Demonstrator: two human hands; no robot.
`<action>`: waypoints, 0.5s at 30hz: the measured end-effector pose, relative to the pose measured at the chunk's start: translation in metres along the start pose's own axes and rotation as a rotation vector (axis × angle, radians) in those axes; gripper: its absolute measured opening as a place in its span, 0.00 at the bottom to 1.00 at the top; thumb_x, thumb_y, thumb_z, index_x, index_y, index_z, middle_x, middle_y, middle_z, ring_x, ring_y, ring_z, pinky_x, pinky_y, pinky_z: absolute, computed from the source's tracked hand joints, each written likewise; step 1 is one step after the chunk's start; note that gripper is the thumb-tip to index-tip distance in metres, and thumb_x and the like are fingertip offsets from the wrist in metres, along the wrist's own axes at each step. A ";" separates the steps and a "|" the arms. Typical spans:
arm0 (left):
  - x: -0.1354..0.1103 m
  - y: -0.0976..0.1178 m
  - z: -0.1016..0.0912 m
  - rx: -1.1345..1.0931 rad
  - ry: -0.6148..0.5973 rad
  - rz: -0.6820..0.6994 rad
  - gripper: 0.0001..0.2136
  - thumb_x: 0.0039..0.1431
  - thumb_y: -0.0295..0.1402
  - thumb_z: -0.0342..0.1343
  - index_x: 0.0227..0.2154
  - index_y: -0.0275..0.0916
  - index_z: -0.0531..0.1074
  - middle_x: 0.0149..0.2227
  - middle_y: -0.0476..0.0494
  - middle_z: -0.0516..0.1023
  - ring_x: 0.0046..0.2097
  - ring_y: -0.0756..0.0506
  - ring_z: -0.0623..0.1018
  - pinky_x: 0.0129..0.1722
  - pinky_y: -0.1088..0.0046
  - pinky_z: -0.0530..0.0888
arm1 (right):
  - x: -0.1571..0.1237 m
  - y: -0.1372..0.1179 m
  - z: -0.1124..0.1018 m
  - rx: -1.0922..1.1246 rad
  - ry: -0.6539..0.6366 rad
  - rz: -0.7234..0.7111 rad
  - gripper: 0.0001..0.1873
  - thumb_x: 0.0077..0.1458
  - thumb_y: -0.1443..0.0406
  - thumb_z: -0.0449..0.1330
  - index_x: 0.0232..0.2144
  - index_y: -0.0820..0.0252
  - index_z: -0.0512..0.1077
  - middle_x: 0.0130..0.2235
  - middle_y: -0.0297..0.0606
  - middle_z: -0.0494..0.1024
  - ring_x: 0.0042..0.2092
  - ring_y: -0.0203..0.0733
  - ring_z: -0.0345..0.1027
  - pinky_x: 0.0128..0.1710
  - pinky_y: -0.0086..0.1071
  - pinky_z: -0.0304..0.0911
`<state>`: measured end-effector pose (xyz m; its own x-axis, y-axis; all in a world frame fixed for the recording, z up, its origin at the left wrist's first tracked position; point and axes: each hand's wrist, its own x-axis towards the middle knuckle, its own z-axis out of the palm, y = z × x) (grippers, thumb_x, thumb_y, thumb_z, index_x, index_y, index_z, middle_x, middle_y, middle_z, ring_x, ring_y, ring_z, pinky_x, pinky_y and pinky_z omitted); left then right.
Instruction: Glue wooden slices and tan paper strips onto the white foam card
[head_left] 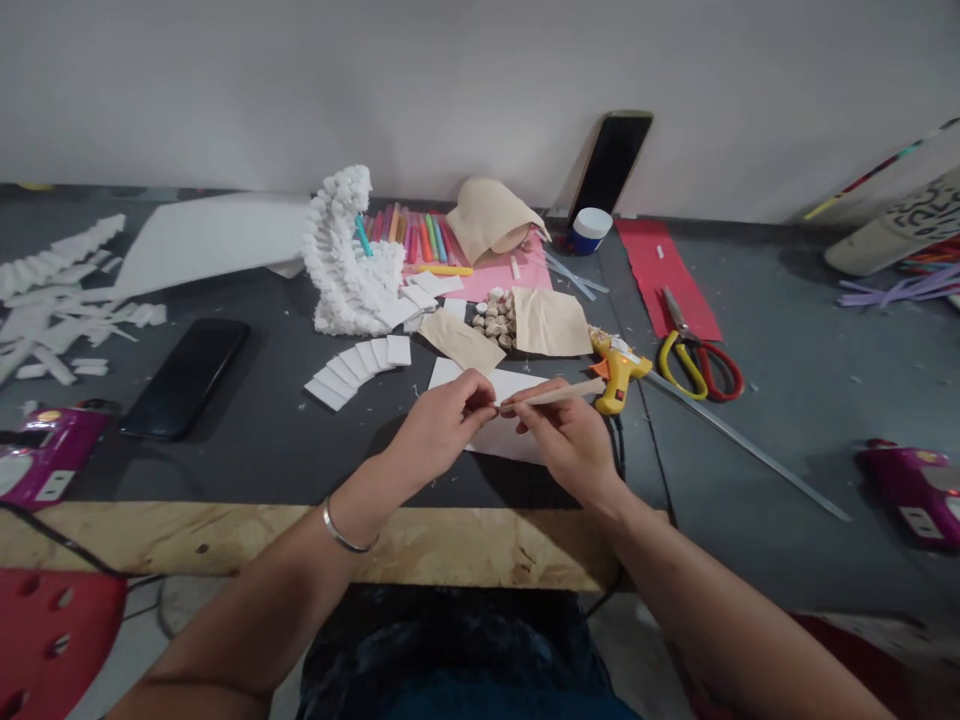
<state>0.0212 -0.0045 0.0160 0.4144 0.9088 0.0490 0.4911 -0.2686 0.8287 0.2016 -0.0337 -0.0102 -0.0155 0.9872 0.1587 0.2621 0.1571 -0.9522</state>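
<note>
My right hand point(570, 440) grips a piece of beige paper point(562, 393), seen nearly edge-on. At the paper's left end my left hand point(446, 415) is closed, thumb and forefinger pinched at its tip. Both hands are over a white sheet point(506, 440) on the dark table. Just beyond them lie two more beige paper pieces point(553, 322) and a heap of small brown rolled balls point(498, 320). To the right of my right hand rests a yellow hot glue gun point(619, 375), with a clear glue stick point(750, 448) beyond it.
White card pieces point(349, 375) fan out at left, near a black phone point(187, 380). Behind stand a fluffy white structure point(341, 260) and a blue jar point(589, 232). Scissors point(686, 350) lie at right by red paper point(667, 270). Purple devices point(56, 455) sit at both sides.
</note>
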 end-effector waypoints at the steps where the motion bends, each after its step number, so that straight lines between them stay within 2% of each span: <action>1: 0.000 0.000 0.000 -0.031 0.000 -0.006 0.03 0.59 0.28 0.56 0.36 0.40 0.71 0.32 0.50 0.78 0.35 0.49 0.77 0.35 0.75 0.69 | 0.000 0.000 0.000 -0.027 0.007 -0.024 0.09 0.59 0.58 0.60 0.34 0.58 0.75 0.35 0.39 0.79 0.31 0.38 0.73 0.32 0.34 0.70; 5: 0.000 0.000 -0.002 -0.062 -0.001 0.002 0.04 0.57 0.26 0.56 0.34 0.40 0.75 0.33 0.49 0.79 0.35 0.49 0.77 0.36 0.75 0.70 | -0.002 0.001 0.002 -0.184 0.032 -0.265 0.04 0.59 0.64 0.60 0.34 0.56 0.75 0.35 0.38 0.80 0.37 0.40 0.75 0.37 0.34 0.70; 7: 0.000 0.000 -0.003 -0.033 0.006 0.014 0.05 0.56 0.25 0.56 0.31 0.39 0.75 0.31 0.50 0.79 0.34 0.50 0.76 0.35 0.75 0.69 | -0.002 0.001 0.002 -0.198 0.038 -0.325 0.03 0.59 0.66 0.60 0.34 0.56 0.75 0.36 0.38 0.80 0.40 0.41 0.75 0.41 0.36 0.70; 10: -0.001 -0.001 -0.004 -0.064 0.004 -0.019 0.04 0.54 0.25 0.56 0.29 0.38 0.75 0.29 0.51 0.77 0.31 0.51 0.74 0.32 0.76 0.67 | -0.001 0.002 0.003 -0.147 0.052 -0.238 0.04 0.59 0.64 0.60 0.34 0.56 0.75 0.38 0.39 0.80 0.42 0.42 0.75 0.42 0.38 0.69; 15: 0.001 -0.003 -0.003 -0.261 -0.031 -0.120 0.02 0.49 0.26 0.56 0.24 0.37 0.70 0.23 0.54 0.70 0.26 0.53 0.68 0.28 0.78 0.63 | 0.000 0.007 0.004 0.030 0.008 0.021 0.08 0.55 0.59 0.63 0.34 0.56 0.76 0.37 0.39 0.80 0.37 0.41 0.73 0.36 0.35 0.67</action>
<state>0.0180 -0.0024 0.0149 0.3904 0.9178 -0.0721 0.3258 -0.0645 0.9433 0.1999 -0.0320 -0.0174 -0.0022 0.9901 0.1403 0.2332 0.1370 -0.9627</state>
